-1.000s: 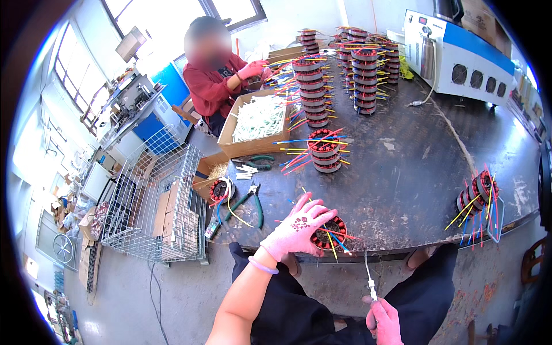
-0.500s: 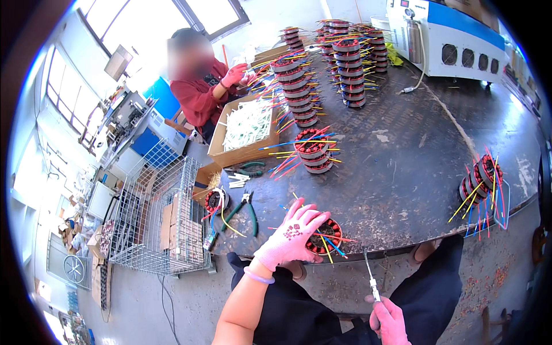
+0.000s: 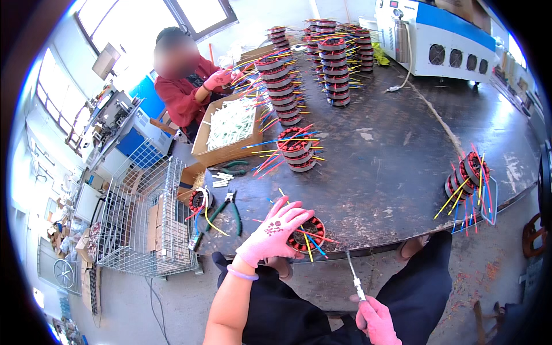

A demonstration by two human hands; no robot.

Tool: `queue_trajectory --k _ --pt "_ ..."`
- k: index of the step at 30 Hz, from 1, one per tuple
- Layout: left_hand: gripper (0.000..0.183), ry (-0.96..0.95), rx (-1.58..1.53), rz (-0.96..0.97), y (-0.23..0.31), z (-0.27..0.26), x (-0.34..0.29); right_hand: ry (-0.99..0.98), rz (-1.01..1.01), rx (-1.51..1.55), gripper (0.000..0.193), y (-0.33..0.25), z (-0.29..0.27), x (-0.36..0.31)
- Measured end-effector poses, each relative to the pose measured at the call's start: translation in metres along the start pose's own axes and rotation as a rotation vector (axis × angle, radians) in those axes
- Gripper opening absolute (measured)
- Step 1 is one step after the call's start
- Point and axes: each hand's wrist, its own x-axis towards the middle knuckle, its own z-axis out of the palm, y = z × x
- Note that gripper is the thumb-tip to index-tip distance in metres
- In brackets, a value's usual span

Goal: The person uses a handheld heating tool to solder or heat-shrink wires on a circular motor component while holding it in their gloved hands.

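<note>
My left hand (image 3: 276, 232), in a pink glove, curls over the left rim of a motor stator (image 3: 307, 237) at the table's near edge. Red windings ring this stator, and red, blue and yellow wires stick out of it. My right hand (image 3: 376, 322), gloved in pink too, is closed round a slim tool with a metal shaft and white grip (image 3: 357, 286). The tool's tip points up toward the table edge, right of the stator and apart from it. Green-handled pliers (image 3: 229, 198) lie left of my left hand, beside a smaller wired stator (image 3: 199, 199).
Stacks of wired stators (image 3: 334, 72) stand on the dark table (image 3: 397, 155), one short stack (image 3: 296, 149) nearer. More stators (image 3: 467, 175) sit at the right edge. A carton of white strips (image 3: 231, 123) stands before a co-worker (image 3: 187, 92). A wire cage (image 3: 146, 221) adjoins the left side.
The whole scene has shifted slightly left and up in the view. My left hand stays on the stator, and my right hand keeps its hold on the slim tool.
</note>
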Motion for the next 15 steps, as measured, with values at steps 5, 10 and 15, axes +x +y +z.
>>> queue_trajectory --k 5,10,15 --pt "0.105 -0.002 -0.017 0.016 0.002 -0.006 0.002 -0.009 -0.005 0.003 0.030 0.001 -0.001 0.000" --pt "0.103 0.028 -0.039 0.053 0.000 -0.005 0.009 -0.054 0.030 0.072 0.034 -0.009 -0.005 -0.001" --pt "0.099 0.028 -0.037 -0.013 0.002 0.001 0.003 -0.057 0.144 0.091 0.034 -0.020 0.003 0.002"
